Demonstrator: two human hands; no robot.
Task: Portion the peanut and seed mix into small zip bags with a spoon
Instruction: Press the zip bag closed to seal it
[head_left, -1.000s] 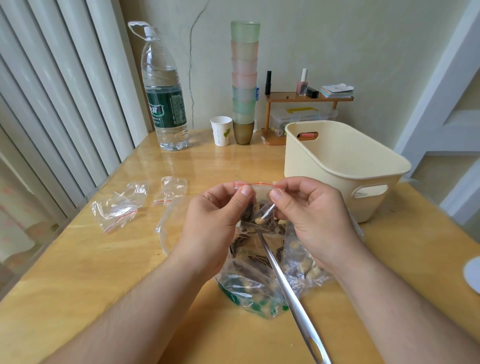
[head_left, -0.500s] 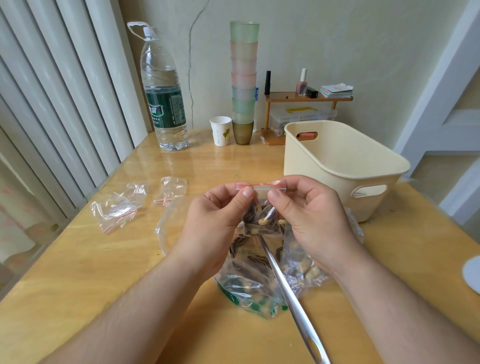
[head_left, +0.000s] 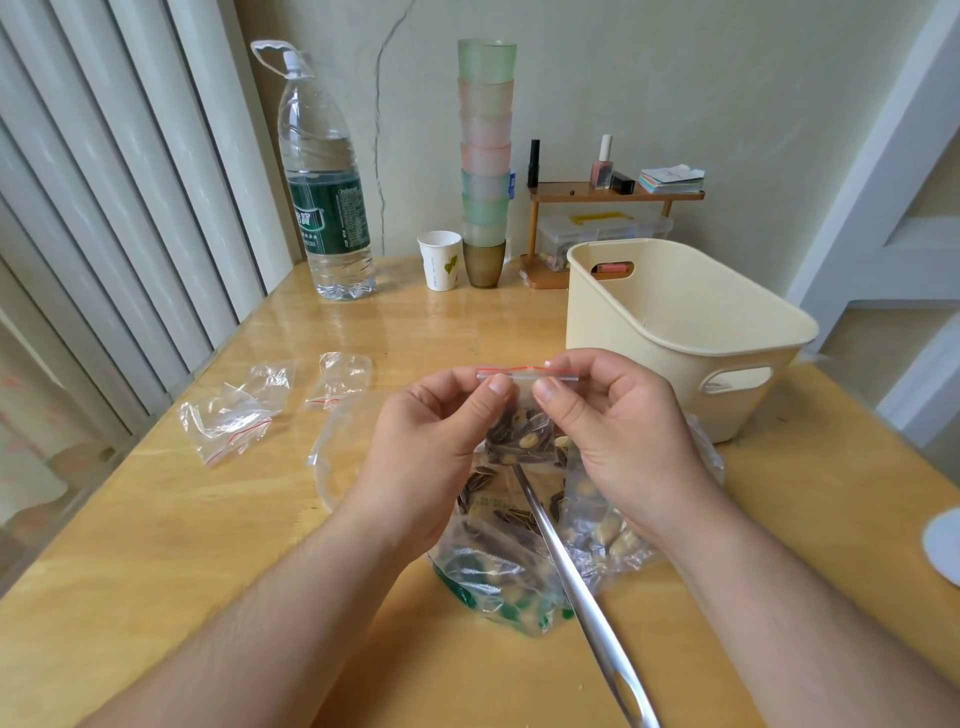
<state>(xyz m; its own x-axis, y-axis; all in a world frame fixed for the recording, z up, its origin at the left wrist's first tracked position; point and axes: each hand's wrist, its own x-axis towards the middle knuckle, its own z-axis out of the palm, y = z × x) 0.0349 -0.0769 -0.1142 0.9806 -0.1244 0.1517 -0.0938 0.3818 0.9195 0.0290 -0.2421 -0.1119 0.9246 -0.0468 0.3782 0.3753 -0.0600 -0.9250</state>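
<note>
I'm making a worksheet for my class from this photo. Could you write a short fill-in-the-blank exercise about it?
1. Both hands, left hand and right hand, pinch the ____ edge of the small zip bag.
2. The spoon has its bowl end inside the large ____ of mix.
3. The two empty zip bags lie on the table on the person's ____ side.
4. The cream basket stands on the person's ____ side.

Missing words: top; bag; left; right

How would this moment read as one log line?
step: sealing | left hand and right hand: pinch small filled clear zip bag | long metal spoon: in big bag
</note>
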